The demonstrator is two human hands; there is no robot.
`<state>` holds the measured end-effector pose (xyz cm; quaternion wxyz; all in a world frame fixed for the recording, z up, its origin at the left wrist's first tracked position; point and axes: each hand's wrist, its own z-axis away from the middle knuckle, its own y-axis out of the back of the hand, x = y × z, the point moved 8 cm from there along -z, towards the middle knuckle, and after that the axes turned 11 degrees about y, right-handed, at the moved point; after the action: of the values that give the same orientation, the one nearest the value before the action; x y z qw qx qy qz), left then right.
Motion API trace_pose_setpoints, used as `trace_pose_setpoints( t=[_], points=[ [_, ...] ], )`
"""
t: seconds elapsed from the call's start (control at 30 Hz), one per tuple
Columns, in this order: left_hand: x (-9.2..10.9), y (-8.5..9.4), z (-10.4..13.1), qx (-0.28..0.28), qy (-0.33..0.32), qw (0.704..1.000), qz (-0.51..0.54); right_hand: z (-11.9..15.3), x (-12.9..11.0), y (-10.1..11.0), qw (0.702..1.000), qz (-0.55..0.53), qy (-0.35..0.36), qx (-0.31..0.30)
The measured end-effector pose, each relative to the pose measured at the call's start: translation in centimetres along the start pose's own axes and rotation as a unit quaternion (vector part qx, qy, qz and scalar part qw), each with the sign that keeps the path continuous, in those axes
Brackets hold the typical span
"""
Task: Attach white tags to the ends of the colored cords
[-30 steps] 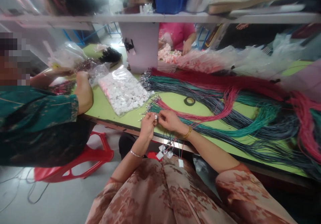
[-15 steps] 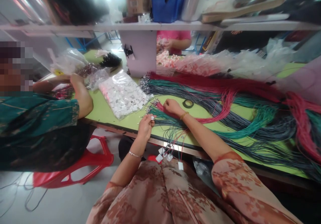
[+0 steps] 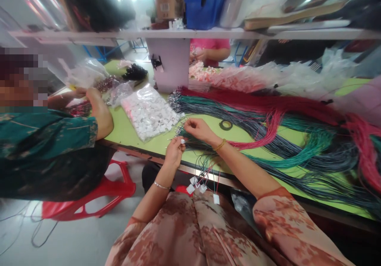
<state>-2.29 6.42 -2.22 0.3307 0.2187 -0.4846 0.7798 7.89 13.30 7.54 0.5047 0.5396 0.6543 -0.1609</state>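
Between the thumb and fingers of my left hand (image 3: pixel 174 151) is a small white connector housing (image 3: pixel 182 141), close to the table's front edge. My right hand (image 3: pixel 199 130) is closed in a pinch just above it, its fingertips at the metal-tipped ends (image 3: pixel 179 129) of a wire bundle. Whatever lies between those fingertips is too small to make out. Green wires (image 3: pixel 278 162) and red wires (image 3: pixel 258 142) run rightward from beneath that hand. Several white connectors (image 3: pixel 203 188) with wires hang over the table edge in front of my body.
A clear bag of white connectors (image 3: pixel 151 113) lies left of the wires. A roll of black tape (image 3: pixel 225 125) sits behind my right wrist. Dark red wires (image 3: pixel 238 97) stretch across the back. A co-worker's arm (image 3: pixel 102 115) rests at left; another person (image 3: pixel 211 51) sits opposite.
My right hand has shifted left and slightly down, from over the red wires to the metal-tipped ends. My left hand still holds the white connector in nearly the same place.
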Motion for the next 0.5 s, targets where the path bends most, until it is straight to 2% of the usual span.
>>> trace_pose_setpoints(
  t=[0.3,0.5],
  points=[
    [0.2,-0.9,0.6,-0.023,0.008,0.999,0.025,4.2,1.5,-1.3,0.992,0.043,-0.051,-0.109],
    [0.1,-1.2,0.7,-0.032,0.005,0.999,0.002,4.6,1.8,-1.1,0.993,0.025,-0.065,-0.094]
  ],
)
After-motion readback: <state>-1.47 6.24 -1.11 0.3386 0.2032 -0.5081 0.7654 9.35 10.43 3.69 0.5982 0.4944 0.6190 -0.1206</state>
